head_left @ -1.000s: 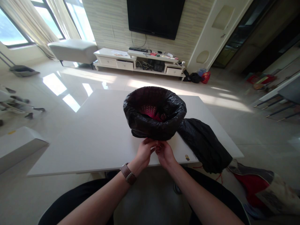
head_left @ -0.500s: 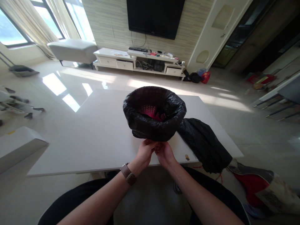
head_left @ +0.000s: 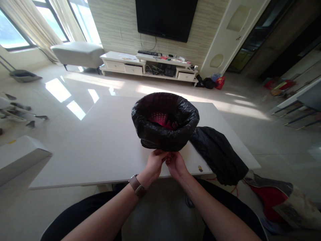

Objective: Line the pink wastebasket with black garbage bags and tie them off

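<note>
A pink perforated waste bin (head_left: 160, 117) stands on the white table (head_left: 100, 147). A black garbage bag (head_left: 164, 135) lines it and is folded down over its rim and outside. My left hand (head_left: 155, 162), below a wrist with a brown-strapped watch, meets my right hand (head_left: 176, 164) just under the bag's lower edge on the near side. The fingers of both hands are curled and pressed together. What they pinch is hidden under the bag and behind the hands.
A second black bag (head_left: 218, 154) with red drawstrings lies across the table's right edge. A small sticker (head_left: 200, 168) is near the front edge. A red and beige bag (head_left: 281, 201) sits on the floor at right, a white box (head_left: 22, 155) at left. A TV cabinet (head_left: 150, 68) stands beyond.
</note>
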A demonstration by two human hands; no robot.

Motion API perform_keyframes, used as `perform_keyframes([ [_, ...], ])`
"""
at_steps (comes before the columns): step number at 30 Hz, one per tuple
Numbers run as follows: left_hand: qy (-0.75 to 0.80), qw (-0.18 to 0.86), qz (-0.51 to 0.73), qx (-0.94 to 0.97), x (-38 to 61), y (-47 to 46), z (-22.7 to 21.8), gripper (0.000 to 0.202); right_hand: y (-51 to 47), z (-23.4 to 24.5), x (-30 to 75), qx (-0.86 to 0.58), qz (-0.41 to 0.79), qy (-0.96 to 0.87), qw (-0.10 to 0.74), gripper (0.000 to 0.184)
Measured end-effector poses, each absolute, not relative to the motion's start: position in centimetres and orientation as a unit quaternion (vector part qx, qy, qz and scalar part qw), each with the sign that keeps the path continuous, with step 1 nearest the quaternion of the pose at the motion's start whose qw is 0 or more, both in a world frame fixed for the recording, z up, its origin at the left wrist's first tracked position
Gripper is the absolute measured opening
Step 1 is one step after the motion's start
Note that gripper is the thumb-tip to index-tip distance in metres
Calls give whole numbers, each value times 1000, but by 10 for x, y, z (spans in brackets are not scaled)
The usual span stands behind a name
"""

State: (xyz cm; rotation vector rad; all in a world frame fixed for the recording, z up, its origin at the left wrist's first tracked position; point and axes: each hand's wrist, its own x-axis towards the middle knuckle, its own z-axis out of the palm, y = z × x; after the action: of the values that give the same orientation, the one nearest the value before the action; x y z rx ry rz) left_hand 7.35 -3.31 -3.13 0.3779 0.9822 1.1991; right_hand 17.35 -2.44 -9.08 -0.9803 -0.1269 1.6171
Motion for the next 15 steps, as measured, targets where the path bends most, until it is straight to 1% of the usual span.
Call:
perform_keyframes([
  [15,460,697,525,164,73,-32,-31,18,-26,-86,173,-418,697,-41,581,8],
])
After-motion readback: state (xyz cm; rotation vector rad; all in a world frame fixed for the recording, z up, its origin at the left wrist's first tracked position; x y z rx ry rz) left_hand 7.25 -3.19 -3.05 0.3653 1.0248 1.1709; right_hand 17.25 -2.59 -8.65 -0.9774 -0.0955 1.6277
